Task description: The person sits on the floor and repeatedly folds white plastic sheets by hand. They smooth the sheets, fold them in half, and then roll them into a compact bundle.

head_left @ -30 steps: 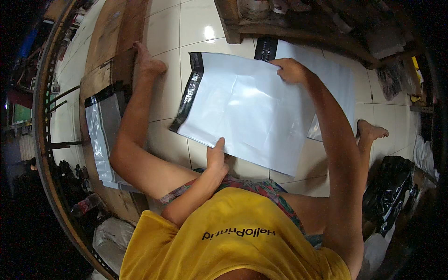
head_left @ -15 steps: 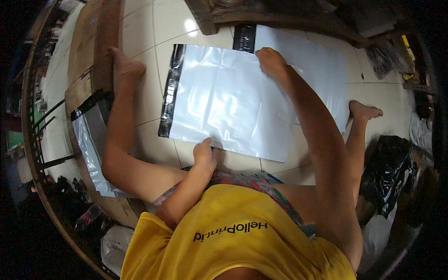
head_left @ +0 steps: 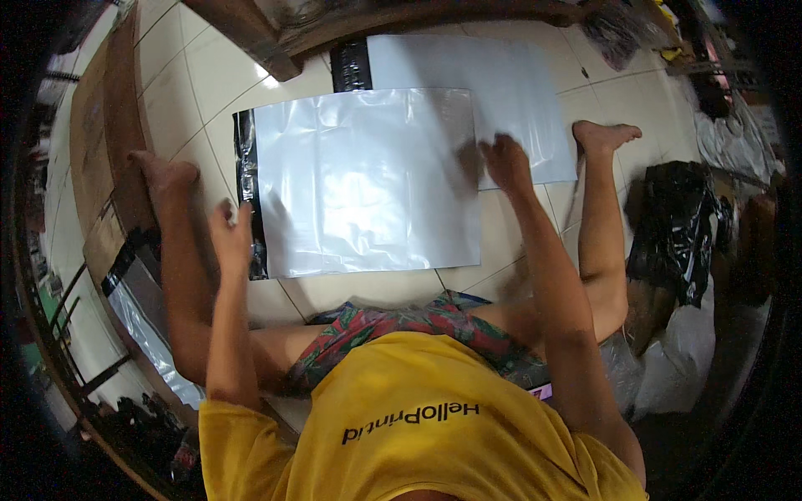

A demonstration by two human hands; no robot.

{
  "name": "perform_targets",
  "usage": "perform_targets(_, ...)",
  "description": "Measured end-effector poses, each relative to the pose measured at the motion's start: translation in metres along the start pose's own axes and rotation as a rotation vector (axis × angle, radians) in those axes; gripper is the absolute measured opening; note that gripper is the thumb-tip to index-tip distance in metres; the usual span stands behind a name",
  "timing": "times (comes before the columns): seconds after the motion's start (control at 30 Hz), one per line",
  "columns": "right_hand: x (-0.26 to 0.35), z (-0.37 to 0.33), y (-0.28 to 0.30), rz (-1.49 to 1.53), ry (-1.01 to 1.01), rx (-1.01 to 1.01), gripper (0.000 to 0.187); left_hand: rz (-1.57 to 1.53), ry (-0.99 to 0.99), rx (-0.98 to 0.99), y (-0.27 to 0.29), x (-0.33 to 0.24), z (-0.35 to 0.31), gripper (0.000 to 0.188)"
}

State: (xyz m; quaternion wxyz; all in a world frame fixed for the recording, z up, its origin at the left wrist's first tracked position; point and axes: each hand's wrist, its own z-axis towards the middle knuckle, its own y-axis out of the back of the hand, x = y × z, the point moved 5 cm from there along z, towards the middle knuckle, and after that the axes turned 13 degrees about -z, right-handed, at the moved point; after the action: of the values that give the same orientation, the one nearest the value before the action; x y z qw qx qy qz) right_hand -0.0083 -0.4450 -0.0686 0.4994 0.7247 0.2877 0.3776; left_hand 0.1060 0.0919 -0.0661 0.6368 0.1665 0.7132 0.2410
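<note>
A large white plastic mailing bag [head_left: 359,179] lies flat on the floor in front of me, its black strip along the left edge. It overlaps a second white mailing bag [head_left: 518,108], whose black strip shows at its far left end. My left hand [head_left: 230,235] is beside the black strip of the nearer bag, thumb and fingers apart and nothing in it. Near that bag's right edge is my right hand [head_left: 508,164], fingers loosely bent and a little apart, with no bag visibly gripped. A dark shadow falls on the bag beside it.
Dark wooden furniture [head_left: 280,54] stands at the far side. A brown board [head_left: 104,150] runs along the left, with another grey-white mailing bag [head_left: 154,321] on it. Black plastic [head_left: 677,225] and clear plastic [head_left: 685,351] lie at the right. My legs stretch out on both sides.
The nearer bag now lies flat, and my hands have let go of its edges. My left hand has moved left to the black strip; my right hand has come nearer me. The view has shifted.
</note>
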Motion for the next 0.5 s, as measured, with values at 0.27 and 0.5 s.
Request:
perform_targets(0.27,0.004,-0.082,-0.047,0.172,0.003,-0.114,0.022,0.528,0.187,0.148,-0.054,0.026,0.068,0.073)
perform_targets(0.5,0.003,-0.081,-0.045,0.132,0.099,-0.116,0.016,0.447,0.136,0.141,-0.050,0.010,0.065,0.065)
